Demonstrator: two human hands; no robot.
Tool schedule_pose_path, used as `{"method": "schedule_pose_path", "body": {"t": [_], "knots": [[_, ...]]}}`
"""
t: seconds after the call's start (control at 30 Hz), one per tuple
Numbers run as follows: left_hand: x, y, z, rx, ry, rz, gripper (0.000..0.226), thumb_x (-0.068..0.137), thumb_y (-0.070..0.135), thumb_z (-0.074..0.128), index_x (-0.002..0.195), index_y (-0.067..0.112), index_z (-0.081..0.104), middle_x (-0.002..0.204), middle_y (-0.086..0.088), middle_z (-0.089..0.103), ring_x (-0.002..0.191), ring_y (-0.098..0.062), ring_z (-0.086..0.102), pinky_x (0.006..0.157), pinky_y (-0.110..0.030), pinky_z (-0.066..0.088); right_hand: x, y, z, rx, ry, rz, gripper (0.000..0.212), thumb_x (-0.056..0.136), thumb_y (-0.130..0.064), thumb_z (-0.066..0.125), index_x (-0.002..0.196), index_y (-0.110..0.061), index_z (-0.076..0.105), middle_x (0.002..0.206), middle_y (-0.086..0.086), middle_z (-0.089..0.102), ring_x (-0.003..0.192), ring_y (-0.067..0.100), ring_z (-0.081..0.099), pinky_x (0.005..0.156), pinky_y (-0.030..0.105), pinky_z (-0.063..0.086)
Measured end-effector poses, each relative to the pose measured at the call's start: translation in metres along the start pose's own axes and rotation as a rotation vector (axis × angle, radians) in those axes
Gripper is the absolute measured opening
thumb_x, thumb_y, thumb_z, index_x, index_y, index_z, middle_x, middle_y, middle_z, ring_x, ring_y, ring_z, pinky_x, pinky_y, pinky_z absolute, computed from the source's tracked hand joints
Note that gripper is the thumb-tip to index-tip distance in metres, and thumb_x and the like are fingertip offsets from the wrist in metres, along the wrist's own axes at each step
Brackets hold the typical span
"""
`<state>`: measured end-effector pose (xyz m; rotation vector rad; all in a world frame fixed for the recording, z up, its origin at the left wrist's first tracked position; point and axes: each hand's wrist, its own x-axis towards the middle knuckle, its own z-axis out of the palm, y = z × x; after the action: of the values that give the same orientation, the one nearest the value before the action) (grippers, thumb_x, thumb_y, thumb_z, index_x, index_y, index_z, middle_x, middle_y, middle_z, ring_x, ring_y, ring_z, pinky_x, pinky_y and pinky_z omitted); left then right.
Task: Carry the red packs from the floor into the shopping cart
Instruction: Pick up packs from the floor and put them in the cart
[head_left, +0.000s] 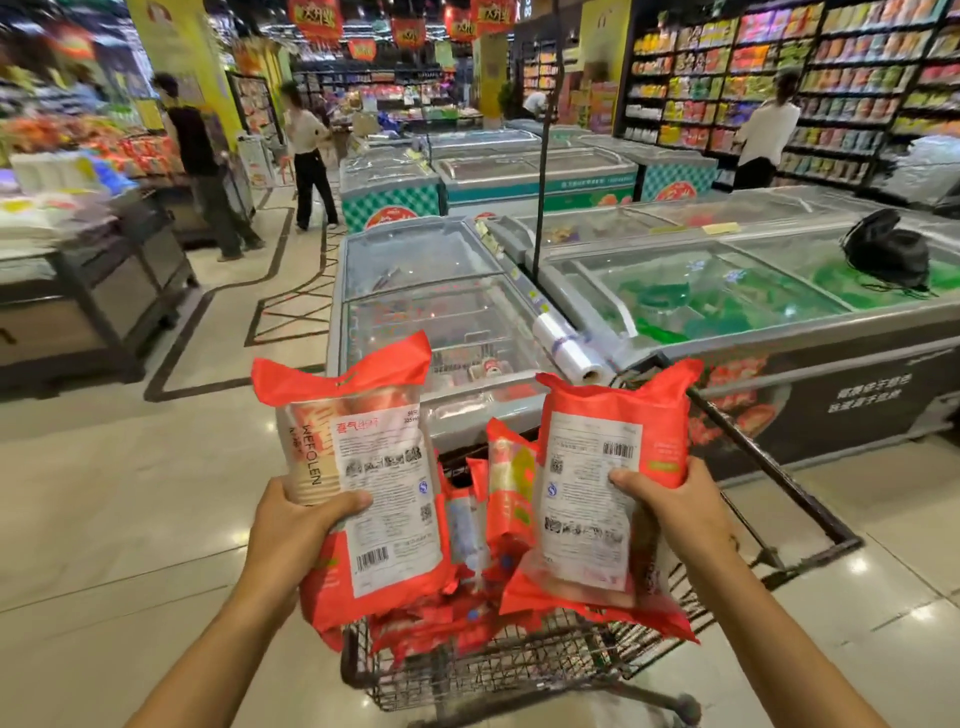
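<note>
While both packs hang above the shopping cart (483, 680), the left hand (291, 525) grips the left red pack (363, 467) by its lower half. The thumb lies across the white label and the fingers are wrapped behind. This pack stands over the cart's left edge with its long axis nearly upright and its crimped red end pointing up. Its label side faces the camera. "WEFOLEN" runs lengthwise along the clear left margin, a red Chinese heading tops the label, and a barcode sits near the lower end. The smaller print is too fine to read.

Inside the cart's wire basket lie more red packs (506, 488). A few stand on end between the two held ones, and the others are heaped flat on the bottom.

Over the cart's right side the right red pack (597, 467) is also upright, with its red end up and its label towards the camera. Its barcode is near the upper end and a QR code is below. The right hand (670, 509) clasps its right edge, thumb on the front.

Beyond the cart stand glass-lidded freezer chests (441, 312). A roll of plastic bags (566, 348) lies just past the cart, and a black bag (888, 249) sits farther right.
</note>
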<state>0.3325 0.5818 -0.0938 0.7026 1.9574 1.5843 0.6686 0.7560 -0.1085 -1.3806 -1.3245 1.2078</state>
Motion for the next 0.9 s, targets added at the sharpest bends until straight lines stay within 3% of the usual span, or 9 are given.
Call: {"method": "schedule_pose_path", "body": {"t": [0.17, 0.23, 0.33, 0.47, 0.6, 0.67, 0.77, 0.83, 0.9], "knots": [[0.043, -0.032, 0.022, 0.031, -0.001, -0.083, 0.036, 0.07, 0.007, 0.092, 0.097, 0.018, 0.071, 0.086, 0.0, 0.081, 0.079, -0.025, 0.079, 0.075, -0.04, 0.061, 0.053, 0.03, 0.037, 0.007, -0.123, 0.092, 0.054, 0.074, -0.017, 0.091, 0.114, -0.01, 0.056, 0.102, 0.006, 0.073, 0.083, 0.019, 0.073, 0.066, 0.03, 0.055], [0.066, -0.052, 0.028, 0.055, -0.021, -0.152, 0.045, 0.062, 0.02, 0.095, 0.102, 0.018, 0.074, 0.091, -0.001, 0.081, 0.082, -0.027, 0.079, 0.083, -0.049, 0.062, 0.074, 0.046, 0.053, 0.009, -0.16, 0.153, 0.054, 0.074, -0.015, 0.091, 0.116, -0.008, 0.058, 0.104, 0.01, 0.076, 0.085, 0.023, 0.076, 0.069, 0.033, 0.059], [0.102, -0.085, 0.042, 0.075, -0.019, -0.282, 0.075, 0.045, 0.039, 0.095, 0.111, 0.016, 0.07, 0.096, -0.002, 0.081, 0.082, -0.026, 0.079, 0.082, -0.054, 0.063, 0.106, 0.065, 0.074, -0.015, -0.213, 0.208, 0.049, 0.076, -0.012, 0.089, 0.116, -0.006, 0.061, 0.101, 0.01, 0.079, 0.083, 0.024, 0.078, 0.066, 0.031, 0.061], [0.155, -0.134, 0.063, 0.106, -0.048, -0.398, 0.084, 0.039, 0.047, 0.096, 0.113, 0.017, 0.07, 0.097, 0.0, 0.081, 0.081, -0.023, 0.079, 0.08, -0.052, 0.063, 0.157, 0.083, 0.097, -0.045, -0.245, 0.297, 0.047, 0.079, -0.011, 0.086, 0.12, -0.006, 0.063, 0.097, 0.008, 0.08, 0.084, 0.024, 0.079, 0.061, 0.027, 0.061], [0.193, -0.161, 0.082, 0.145, -0.069, -0.47, 0.075, 0.041, 0.044, 0.093, 0.109, 0.019, 0.073, 0.093, 0.0, 0.081, 0.078, -0.022, 0.079, 0.079, -0.051, 0.063, 0.205, 0.102, 0.12, -0.085, -0.252, 0.353, 0.034, 0.081, -0.006, 0.083, 0.111, -0.004, 0.066, 0.074, 0.0, 0.078, 0.061, 0.011, 0.075, 0.048, 0.019, 0.054], [0.229, -0.189, 0.095, 0.184, -0.071, -0.514, 0.074, 0.044, 0.042, 0.095, 0.11, 0.019, 0.072, 0.095, 0.0, 0.081, 0.079, -0.022, 0.079, 0.079, -0.052, 0.063, 0.247, 0.126, 0.144, -0.136, -0.263, 0.418, 0.036, 0.081, -0.009, 0.085, 0.113, -0.007, 0.068, 0.083, 0.003, 0.08, 0.07, 0.016, 0.078, 0.053, 0.023, 0.057], [0.241, -0.19, 0.108, 0.257, -0.038, -0.506, 0.052, 0.058, 0.03, 0.097, 0.104, 0.019, 0.074, 0.09, 0.002, 0.08, 0.079, -0.021, 0.077, 0.081, -0.047, 0.061, 0.265, 0.137, 0.156, -0.149, -0.274, 0.476, 0.036, 0.083, -0.013, 0.083, 0.116, -0.006, 0.072, 0.098, 0.011, 0.08, 0.09, 0.031, 0.078, 0.071, 0.035, 0.062], [0.248, -0.188, 0.113, 0.295, -0.013, -0.531, 0.064, 0.051, 0.044, 0.093, 0.105, 0.021, 0.071, 0.093, 0.002, 0.078, 0.081, -0.019, 0.075, 0.079, -0.042, 0.059, 0.272, 0.14, 0.163, -0.145, -0.24, 0.487, 0.025, 0.086, -0.012, 0.08, 0.109, -0.004, 0.073, 0.097, 0.017, 0.079, 0.09, 0.035, 0.076, 0.071, 0.037, 0.062], [0.263, -0.209, 0.118, 0.307, -0.015, -0.555, 0.08, 0.04, 0.058, 0.086, 0.109, 0.023, 0.068, 0.095, 0.004, 0.078, 0.081, -0.017, 0.075, 0.077, -0.04, 0.059, 0.282, 0.154, 0.172, -0.139, -0.206, 0.521, 0.016, 0.091, -0.01, 0.076, 0.105, -0.005, 0.072, 0.096, 0.017, 0.079, 0.083, 0.032, 0.076, 0.061, 0.03, 0.063]]}}
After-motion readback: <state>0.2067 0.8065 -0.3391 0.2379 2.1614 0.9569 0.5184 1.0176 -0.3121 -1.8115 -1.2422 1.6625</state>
